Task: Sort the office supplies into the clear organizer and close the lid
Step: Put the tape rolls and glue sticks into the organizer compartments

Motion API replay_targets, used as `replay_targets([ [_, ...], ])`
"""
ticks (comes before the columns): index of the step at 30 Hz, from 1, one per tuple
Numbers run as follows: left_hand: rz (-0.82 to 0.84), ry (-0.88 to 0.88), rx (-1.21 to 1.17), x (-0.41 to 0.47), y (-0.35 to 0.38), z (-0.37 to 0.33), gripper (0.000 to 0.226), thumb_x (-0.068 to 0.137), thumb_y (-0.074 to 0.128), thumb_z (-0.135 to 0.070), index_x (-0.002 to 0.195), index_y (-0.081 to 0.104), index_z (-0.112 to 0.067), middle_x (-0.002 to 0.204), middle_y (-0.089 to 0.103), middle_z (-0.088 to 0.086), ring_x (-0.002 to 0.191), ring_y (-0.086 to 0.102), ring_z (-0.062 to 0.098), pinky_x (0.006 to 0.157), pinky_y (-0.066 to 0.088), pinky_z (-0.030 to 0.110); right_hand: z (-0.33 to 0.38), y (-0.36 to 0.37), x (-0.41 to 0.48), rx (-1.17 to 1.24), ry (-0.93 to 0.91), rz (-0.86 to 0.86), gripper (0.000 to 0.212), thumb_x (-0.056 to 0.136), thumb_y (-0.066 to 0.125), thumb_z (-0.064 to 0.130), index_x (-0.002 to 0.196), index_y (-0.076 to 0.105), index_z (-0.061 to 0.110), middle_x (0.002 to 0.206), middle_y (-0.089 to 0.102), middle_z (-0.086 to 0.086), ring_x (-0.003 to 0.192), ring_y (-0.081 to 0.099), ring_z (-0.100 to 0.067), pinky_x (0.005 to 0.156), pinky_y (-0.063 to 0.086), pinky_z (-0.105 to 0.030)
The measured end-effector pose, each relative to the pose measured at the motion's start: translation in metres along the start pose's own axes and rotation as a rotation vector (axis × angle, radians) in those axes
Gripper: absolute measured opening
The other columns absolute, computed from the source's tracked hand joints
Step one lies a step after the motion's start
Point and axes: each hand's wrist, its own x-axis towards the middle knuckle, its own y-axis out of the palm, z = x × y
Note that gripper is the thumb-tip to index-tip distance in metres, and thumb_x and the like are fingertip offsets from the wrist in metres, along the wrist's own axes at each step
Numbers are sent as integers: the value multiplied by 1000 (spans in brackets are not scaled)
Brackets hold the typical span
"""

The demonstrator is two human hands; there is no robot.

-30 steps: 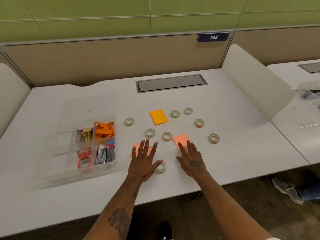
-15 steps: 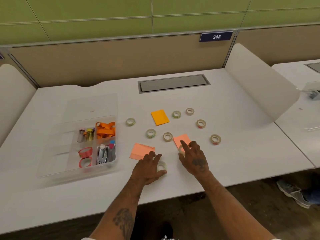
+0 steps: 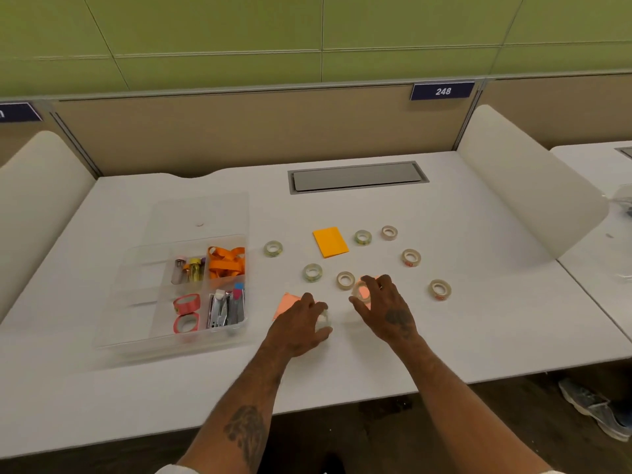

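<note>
Head camera, from the near edge of the white desk (image 3: 444,336) outward: two bare forearms reach forward. The left hand (image 3: 297,325) is curled around a clear tape roll (image 3: 323,319), fingers and thumb closed on it just above or on the desk; which of the two cannot be told. Under its knuckles lies a pink sticky pad (image 3: 285,304), partly covered. The right hand (image 3: 384,311) pinches a second clear roll (image 3: 361,291) between thumb and fingers; a bit of another pink pad (image 3: 374,278) shows just behind those fingers.

To the left sits the clear organizer (image 3: 136,302), its lid (image 3: 198,213) swung open and lying flat behind it. Its right-hand compartments hold two pink tape rolls (image 3: 186,313), metal clips or staplers (image 3: 225,306), small bottles (image 3: 188,270) and orange ribbon (image 3: 226,261); the left-hand compartments look unfilled.

Farther out, loose tape rolls lie apart on the desk: one at (image 3: 345,279) just beside the right fingers, one at (image 3: 312,272), one at (image 3: 439,289), one at (image 3: 410,257), one at (image 3: 273,249), and two at the back (image 3: 363,237) and (image 3: 389,232). An orange sticky pad (image 3: 330,241) lies flat between the back rolls. Beyond is a grey cable hatch (image 3: 357,176) and a panel sign reading 248 (image 3: 443,91).
</note>
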Motion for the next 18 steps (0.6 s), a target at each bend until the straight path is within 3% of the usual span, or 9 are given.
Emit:
replay_targets([
  [6, -138, -5, -32, -19, -48, 47, 53, 89, 54, -50, 135, 47, -23, 128, 45, 3, 112, 51, 22, 83, 51, 38, 59, 13, 26, 119, -66, 16, 50, 88, 65, 33, 131, 52, 11, 120, 51, -14, 104, 58, -32, 81, 52, -39],
  [18, -234, -186, -36, -94, -123, 206, 55, 90, 52, -52, 136, 45, -22, 141, 40, 4, 119, 52, 24, 90, 49, 36, 241, 69, 66, 129, -330, -3, 49, 88, 63, 28, 132, 52, 9, 120, 54, -19, 102, 60, -34, 80, 55, -43],
])
